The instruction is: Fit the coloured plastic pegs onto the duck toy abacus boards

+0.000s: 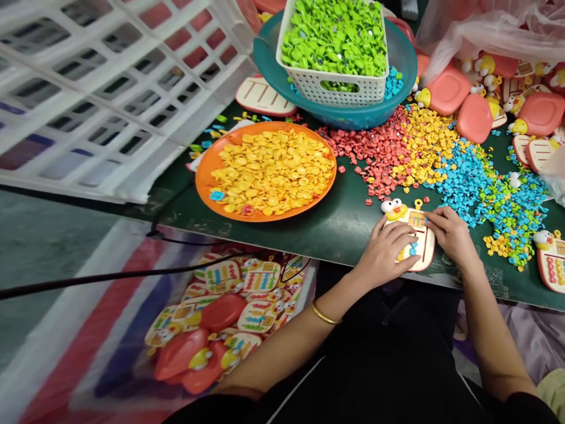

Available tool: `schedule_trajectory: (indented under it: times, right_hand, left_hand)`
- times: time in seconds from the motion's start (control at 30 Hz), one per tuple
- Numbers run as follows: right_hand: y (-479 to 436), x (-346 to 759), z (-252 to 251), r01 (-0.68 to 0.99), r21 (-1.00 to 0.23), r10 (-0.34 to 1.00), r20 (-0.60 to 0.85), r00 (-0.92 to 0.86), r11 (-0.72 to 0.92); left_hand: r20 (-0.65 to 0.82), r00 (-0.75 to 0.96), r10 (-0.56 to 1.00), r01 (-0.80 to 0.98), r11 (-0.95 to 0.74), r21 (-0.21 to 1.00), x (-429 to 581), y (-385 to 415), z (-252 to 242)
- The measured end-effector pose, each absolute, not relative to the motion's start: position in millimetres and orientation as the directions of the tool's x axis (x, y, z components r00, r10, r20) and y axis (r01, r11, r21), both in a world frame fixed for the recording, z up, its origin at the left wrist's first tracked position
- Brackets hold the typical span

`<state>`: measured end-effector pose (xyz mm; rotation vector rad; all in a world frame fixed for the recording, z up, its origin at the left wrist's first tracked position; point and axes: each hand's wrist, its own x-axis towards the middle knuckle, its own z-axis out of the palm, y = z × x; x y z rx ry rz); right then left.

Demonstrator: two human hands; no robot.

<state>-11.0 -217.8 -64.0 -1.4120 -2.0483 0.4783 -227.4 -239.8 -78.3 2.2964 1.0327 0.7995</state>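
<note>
A cream duck-shaped toy abacus lies near the front edge of the dark green table. My left hand rests on its left half, fingers curled over the bead rows and pressing it down. My right hand touches its right edge, fingers bent in a pinch at the top corner; whether a bead is in them is hidden. Loose red beads, yellow beads, blue beads and green beads are heaped just beyond the hands.
An orange plate holds yellow discs. A teal bowl carries a white basket of green parts. A white crate stands left. Pink toy backs lie at the back right, another toy at right, finished toys on the floor.
</note>
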Motion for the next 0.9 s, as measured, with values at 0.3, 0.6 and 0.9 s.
schedule_trajectory:
  times: [0.3, 0.6, 0.9]
  right_hand:
    - [-252.0, -32.9, -69.4, 0.738, -0.563, 0.923, 0.31, -0.229, 0.372]
    - [-199.6, -3.6, -60.4, 0.89, -0.382, 0.94, 0.314, -0.131, 0.251]
    - [-227.5, -22.6, -77.4, 0.848, -0.448, 0.895, 0.44, -0.066, 0.282]
  left_hand:
    - [0.321, 0.515, 0.795, 0.514, -0.586, 0.627, -224.6, -241.6, -78.4]
    - [0.294, 0.536, 0.792, 0.571, -0.596, 0.565, -222.4, -241.3, -70.7]
    - [0.251, 0.545, 0.8, 0.587, -0.578, 0.567, -222.6, -239.3, -69.2]
